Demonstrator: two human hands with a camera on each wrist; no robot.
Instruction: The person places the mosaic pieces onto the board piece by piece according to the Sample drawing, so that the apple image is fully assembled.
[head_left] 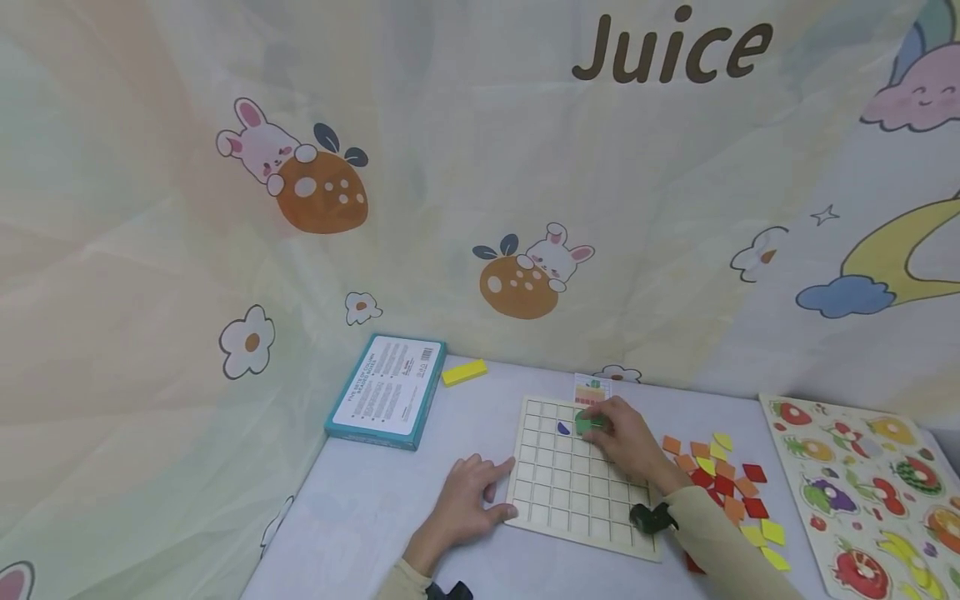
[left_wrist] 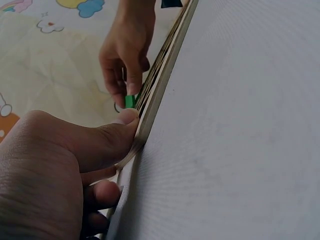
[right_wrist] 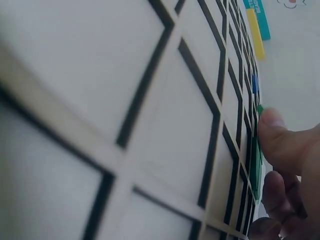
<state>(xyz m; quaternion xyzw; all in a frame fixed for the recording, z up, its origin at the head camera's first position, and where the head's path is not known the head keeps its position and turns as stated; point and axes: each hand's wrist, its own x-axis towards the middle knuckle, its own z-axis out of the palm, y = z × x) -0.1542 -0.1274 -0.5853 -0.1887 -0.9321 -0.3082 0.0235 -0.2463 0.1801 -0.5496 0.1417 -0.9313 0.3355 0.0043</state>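
A pale grid board [head_left: 553, 494] with raised square cells lies on the white-covered table. Between thumb and fingers, my right hand [head_left: 626, 440] pinches a small green piece [head_left: 583, 423] at the board's far rows. Just left of it, a dark blue half-round piece [head_left: 563, 428] sits in a cell. My left hand [head_left: 467, 502] rests at the board's left side, thumb and index finger spread apart and touching its edge. In the left wrist view, the left thumb [left_wrist: 107, 145] lies against the board's rim, with other fingers bent below. The right fingertips partly hide the green piece.
Loose red, orange and yellow tiles [head_left: 755, 473] lie right of the board. Beyond them is a fruit-picture board [head_left: 843, 492]. A teal box [head_left: 386, 390] and a yellow block [head_left: 465, 372] stand back left. A small picture card [head_left: 591, 389] lies behind the grid, before a printed cloth.
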